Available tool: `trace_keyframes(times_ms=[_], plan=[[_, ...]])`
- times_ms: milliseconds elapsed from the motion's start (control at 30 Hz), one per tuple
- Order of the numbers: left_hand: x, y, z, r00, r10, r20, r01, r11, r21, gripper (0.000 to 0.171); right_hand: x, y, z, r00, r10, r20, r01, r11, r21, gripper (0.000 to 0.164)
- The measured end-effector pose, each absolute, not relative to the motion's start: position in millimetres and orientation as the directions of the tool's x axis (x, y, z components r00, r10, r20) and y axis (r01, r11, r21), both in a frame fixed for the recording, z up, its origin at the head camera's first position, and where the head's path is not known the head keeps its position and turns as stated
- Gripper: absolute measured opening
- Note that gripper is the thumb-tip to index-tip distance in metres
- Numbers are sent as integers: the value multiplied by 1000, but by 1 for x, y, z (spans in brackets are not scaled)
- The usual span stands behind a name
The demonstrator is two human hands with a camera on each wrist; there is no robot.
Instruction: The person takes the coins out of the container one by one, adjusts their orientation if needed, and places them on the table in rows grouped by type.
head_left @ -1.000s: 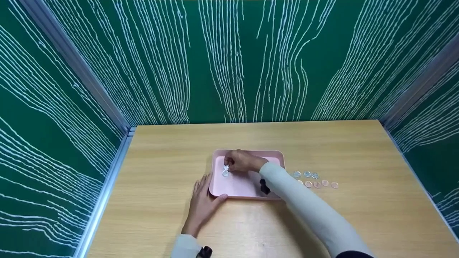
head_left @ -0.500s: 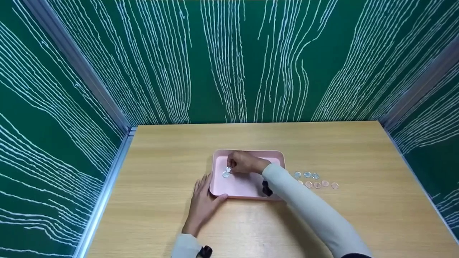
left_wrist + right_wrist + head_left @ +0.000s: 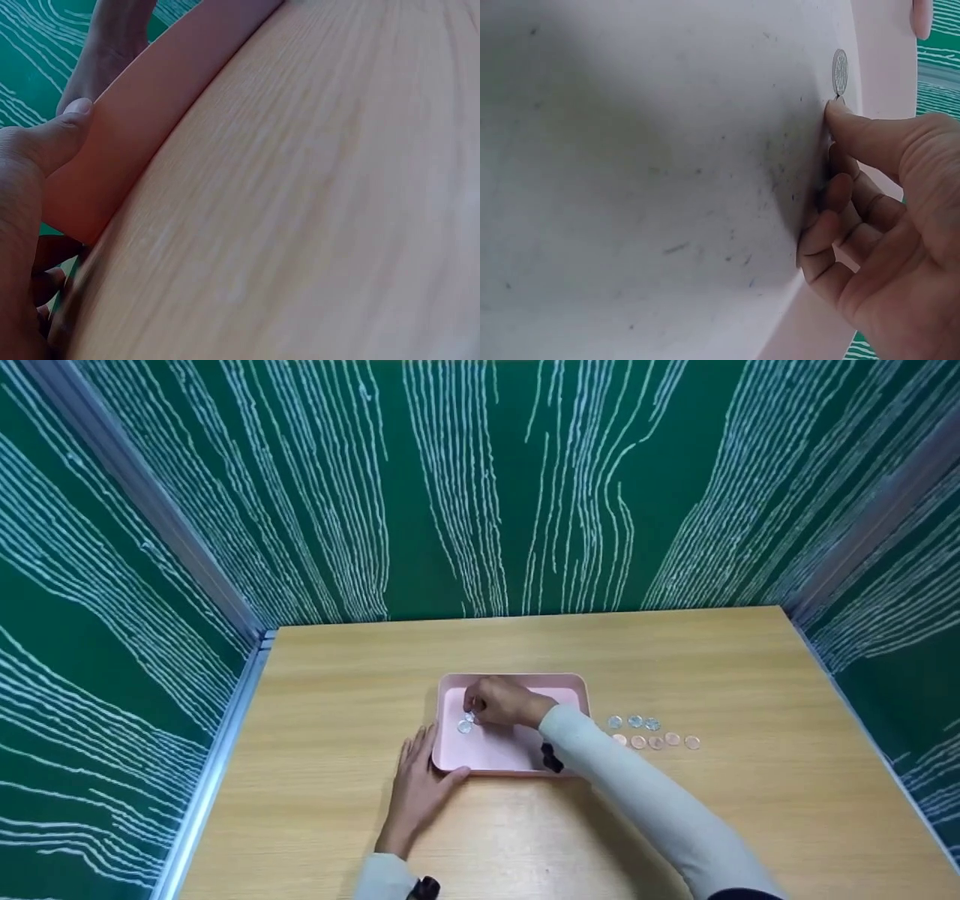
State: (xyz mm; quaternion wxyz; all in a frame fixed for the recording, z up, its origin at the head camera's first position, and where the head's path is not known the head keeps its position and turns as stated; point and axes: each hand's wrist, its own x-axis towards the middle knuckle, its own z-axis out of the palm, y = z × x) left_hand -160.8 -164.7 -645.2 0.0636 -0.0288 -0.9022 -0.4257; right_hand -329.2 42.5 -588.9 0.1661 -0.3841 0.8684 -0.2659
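Note:
A shallow pink tray (image 3: pixel 491 751) stands on the wooden table. My right hand (image 3: pixel 501 701) reaches into its left half, pinching a silver coin (image 3: pixel 470 717) at thumb and fingertips, low at the tray floor. In the right wrist view the thumb (image 3: pixel 870 139) hides most of that coin. Right beside it another silver coin (image 3: pixel 465 727) lies flat; the right wrist view shows this flat coin (image 3: pixel 840 72) just past the thumb tip. My left hand (image 3: pixel 418 787) rests at the tray's near left corner, fingers along the left side and thumb against the near wall.
Right of the tray, several silver coins (image 3: pixel 635 721) lie in a row on the table (image 3: pixel 337 697). Nearer, several copper-coloured coins (image 3: pixel 656 742) form a second row, partly close to the right sleeve (image 3: pixel 637 780). Green patterned walls (image 3: pixel 555 510) enclose the table's back and sides.
The right hand has shifted only slightly, staying over the same two silver coins. The left hand keeps its place at the tray corner. The head view has moved a little.

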Motion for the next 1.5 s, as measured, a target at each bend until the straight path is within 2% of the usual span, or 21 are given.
trace_keyframes(times_ms=[200,433,767,1000,1233,1500], plan=[[-160,-166,-645,-988,-3,157,118,640,759,104,-328,37,-585,-650,-746,-145,-585,613,-531,18],[-162,-165,-646,-986,12,169,138,638,758,105,-325,40,-582,-647,-737,-194,-542,624,-563,20],[-162,-164,-648,-979,19,202,167,646,745,101,-315,47,-579,-635,-755,-167,-563,599,-570,14],[-161,-166,-648,-984,-1,176,135,640,756,104,-313,54,-581,-647,-745,-163,-512,583,-631,14],[-159,-164,-648,-990,-24,141,95,628,772,104,-310,65,-577,-672,-720,-174,-444,580,-684,15],[-161,-164,-648,-991,-16,135,94,634,767,105,-307,87,-567,-717,-686,-126,-409,560,-721,14]])
